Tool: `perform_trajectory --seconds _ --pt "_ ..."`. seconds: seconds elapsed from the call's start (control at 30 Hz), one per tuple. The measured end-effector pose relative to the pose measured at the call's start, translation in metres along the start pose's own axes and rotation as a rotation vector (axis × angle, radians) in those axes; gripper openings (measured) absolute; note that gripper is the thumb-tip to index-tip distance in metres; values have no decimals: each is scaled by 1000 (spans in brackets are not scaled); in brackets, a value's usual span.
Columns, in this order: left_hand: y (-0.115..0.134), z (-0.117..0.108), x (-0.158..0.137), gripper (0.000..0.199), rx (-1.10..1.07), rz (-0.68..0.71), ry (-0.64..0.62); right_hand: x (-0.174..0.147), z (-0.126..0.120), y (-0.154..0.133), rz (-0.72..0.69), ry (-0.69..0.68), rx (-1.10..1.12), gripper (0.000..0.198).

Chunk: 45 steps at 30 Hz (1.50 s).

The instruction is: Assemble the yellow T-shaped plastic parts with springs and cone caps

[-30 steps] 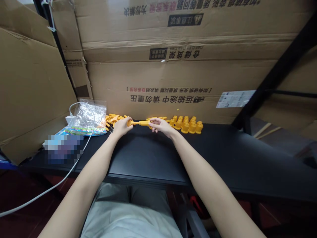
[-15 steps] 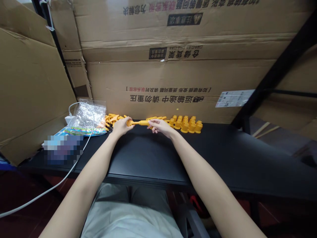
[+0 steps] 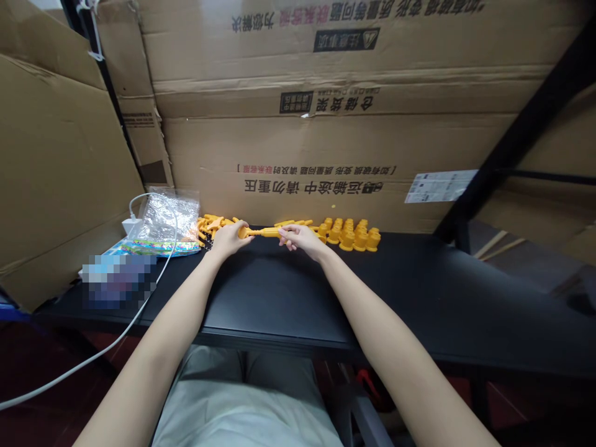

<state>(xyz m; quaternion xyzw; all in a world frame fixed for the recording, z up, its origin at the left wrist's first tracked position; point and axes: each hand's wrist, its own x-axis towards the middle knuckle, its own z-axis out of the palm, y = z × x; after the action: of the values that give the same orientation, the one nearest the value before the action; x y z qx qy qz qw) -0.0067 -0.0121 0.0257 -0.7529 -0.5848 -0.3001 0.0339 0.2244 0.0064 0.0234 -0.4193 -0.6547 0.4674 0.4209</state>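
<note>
My left hand [image 3: 228, 241] is closed round the wide, cup-like end of an orange plastic part [image 3: 243, 232]. From the other side, my right hand [image 3: 300, 241] pinches a long, slim orange plastic piece [image 3: 270, 232] between thumb and fingers. The two parts meet end to end in a level line between my hands, just above the table; whether they are locked together I cannot tell. Behind my left hand lies a heap of loose orange plastic pieces [image 3: 213, 223]. Several stepped orange bases [image 3: 347, 238] stand in rows right of my right hand, and slim orange pieces [image 3: 295, 222] lie behind it.
The black tabletop [image 3: 279, 292] runs against a tall cardboard sheet [image 3: 288, 139]. At left are a clear plastic bag [image 3: 170, 214], a white plug [image 3: 131, 225] and a white cable [image 3: 116, 338] hanging over the edge. A black metal post [image 3: 507, 136] slants up at right.
Both hands stay almost in place with the same grips. The narrow stretch between the two orange parts looks slightly smoother now. The bases and the heap have not moved.
</note>
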Motion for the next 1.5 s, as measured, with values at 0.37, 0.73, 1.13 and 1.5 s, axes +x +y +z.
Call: perform_trajectory --seconds 0.37,0.73,1.13,1.5 --pt "-1 2 0 36 -22 -10 13 2 8 4 -45 35 -11 47" --pt "-2 3 1 38 -52 -3 12 3 0 3 -67 -25 27 39" --pt "1 5 1 39 -88 103 33 -1 -1 2 -78 0 -65 51" --pt "4 5 0 39 -94 108 45 2 12 -4 181 136 102 49"
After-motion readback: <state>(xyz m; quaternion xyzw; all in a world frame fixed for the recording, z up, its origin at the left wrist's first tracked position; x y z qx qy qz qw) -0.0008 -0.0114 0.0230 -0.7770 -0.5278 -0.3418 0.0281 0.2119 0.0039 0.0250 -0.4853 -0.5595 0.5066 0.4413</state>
